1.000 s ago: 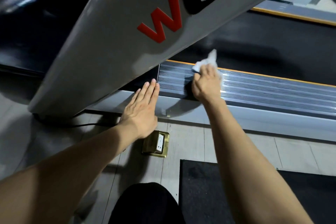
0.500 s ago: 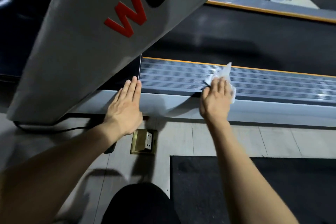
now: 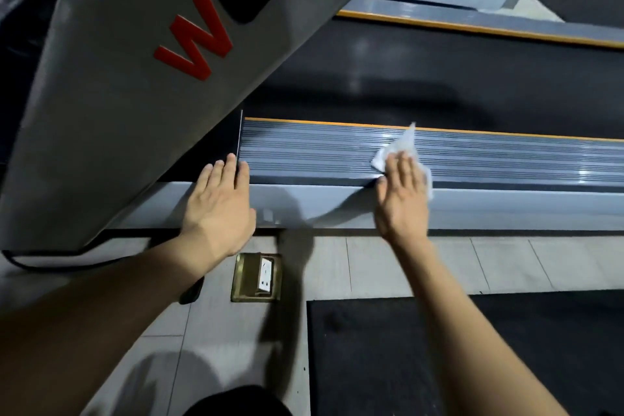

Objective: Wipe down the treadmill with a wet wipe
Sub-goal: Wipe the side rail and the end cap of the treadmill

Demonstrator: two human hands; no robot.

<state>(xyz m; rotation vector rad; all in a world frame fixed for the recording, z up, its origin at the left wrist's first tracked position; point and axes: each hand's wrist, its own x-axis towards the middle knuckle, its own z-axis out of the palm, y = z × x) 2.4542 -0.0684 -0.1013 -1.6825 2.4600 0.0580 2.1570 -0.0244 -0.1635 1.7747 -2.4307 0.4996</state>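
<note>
Head view | tiled floor [image 3: 405, 267], dark mat [image 3: 439, 348], floor socket [image 3: 258, 277] near treadmill [image 3: 337, 209] | right hand [image 3: 401, 199] flat, pressing wet wipe [image 3: 395, 149] onto ribbed side rail [image 3: 304, 152] | left hand [image 3: 219, 206] flat, empty, left of wipe

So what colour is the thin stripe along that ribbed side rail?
Orange stripe, edging the grey ribbed rail; clear in the head view.

The right hand [image 3: 401, 199] presses a white wet wipe [image 3: 398, 150] flat on the treadmill's ribbed side rail [image 3: 304, 152]; the left hand [image 3: 219, 209] lies flat beside the grey upright [image 3: 118, 78].
</note>
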